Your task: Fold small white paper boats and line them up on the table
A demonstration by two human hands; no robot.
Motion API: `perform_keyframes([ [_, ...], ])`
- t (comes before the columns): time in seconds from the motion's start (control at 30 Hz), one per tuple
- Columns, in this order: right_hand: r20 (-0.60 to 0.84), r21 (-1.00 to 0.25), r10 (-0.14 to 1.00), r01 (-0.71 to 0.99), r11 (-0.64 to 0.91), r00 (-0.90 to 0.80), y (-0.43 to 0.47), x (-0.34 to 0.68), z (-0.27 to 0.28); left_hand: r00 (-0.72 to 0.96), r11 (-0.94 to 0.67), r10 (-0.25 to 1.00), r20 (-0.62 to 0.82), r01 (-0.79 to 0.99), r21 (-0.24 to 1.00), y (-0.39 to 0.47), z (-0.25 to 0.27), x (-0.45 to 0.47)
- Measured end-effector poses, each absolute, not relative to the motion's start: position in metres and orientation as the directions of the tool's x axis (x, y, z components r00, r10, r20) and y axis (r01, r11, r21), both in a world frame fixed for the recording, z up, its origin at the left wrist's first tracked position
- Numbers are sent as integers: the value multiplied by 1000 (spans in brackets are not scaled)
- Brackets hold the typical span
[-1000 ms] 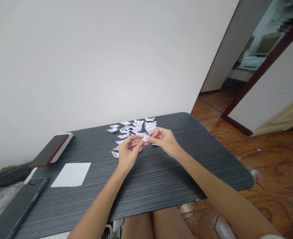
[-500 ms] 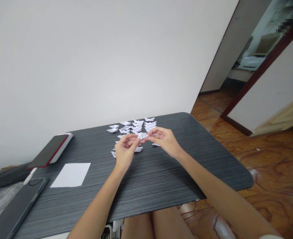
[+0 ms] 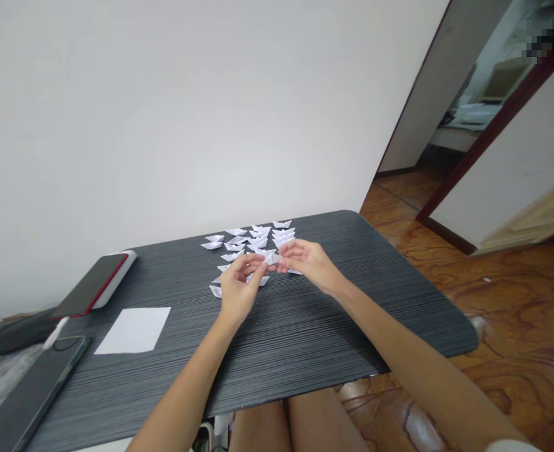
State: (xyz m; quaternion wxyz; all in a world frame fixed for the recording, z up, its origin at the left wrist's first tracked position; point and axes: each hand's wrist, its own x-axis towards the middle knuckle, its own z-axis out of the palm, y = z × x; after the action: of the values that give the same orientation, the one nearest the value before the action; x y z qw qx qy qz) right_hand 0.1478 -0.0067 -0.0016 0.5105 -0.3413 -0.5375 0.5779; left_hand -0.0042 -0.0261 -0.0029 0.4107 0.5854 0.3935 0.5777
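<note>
A small white paper boat (image 3: 271, 258) is held up between my two hands above the table. My left hand (image 3: 241, 285) pinches its left end between thumb and fingers. At its right end, the thumb and fingertips of my right hand (image 3: 308, 263) are closed on it. Behind and around my hands, several folded paper boats (image 3: 258, 241) stand on the dark table (image 3: 295, 339) in loose rows. One paper boat (image 3: 216, 291) sits just left of my left hand. My hands partly cover some of the nearer boats.
A white paper sheet (image 3: 133, 330) lies flat on the left. Beyond it is a dark, red-edged device (image 3: 91, 285) on a white object. A phone (image 3: 36, 389) with a white cable plug (image 3: 55, 333) lies at the left edge. The white wall (image 3: 187, 125) borders the table's back.
My fingers have shifted slightly on the paper boat, and the hands sit a little closer together. The boats on the table have not moved.
</note>
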Motion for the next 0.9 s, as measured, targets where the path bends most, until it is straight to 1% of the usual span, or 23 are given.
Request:
perform_keyframes([
  [0.1, 145, -976, 950, -197, 92, -275, -7, 148, -3, 64, -299, 952, 300, -34, 954, -26, -2, -5],
  [0.23, 108, -984, 945, -169, 57, -310, -8, 149, -4, 113, -177, 977, 182, -49, 983, -22, -1, -7],
  [0.33, 67, -986, 938, -169, 9, -340, -9, 148, -3, 150, -110, 982, 113, -25, 994, -20, 0, -9],
  [0.47, 50, -988, 931, -157, -8, -363, -11, 145, -2, 204, -54, 978, 48, 26, 998, -18, 1, -10],
  [0.73, 16, -990, 919, -136, -42, -394, -13, 142, -5, 353, -63, 935, 39, 58, 996, -19, 4, -13],
  [0.9, -2, -983, 904, -166, -81, -428, -12, 140, -8, 358, -97, 929, 91, 1, 995, -20, 2, -11],
])
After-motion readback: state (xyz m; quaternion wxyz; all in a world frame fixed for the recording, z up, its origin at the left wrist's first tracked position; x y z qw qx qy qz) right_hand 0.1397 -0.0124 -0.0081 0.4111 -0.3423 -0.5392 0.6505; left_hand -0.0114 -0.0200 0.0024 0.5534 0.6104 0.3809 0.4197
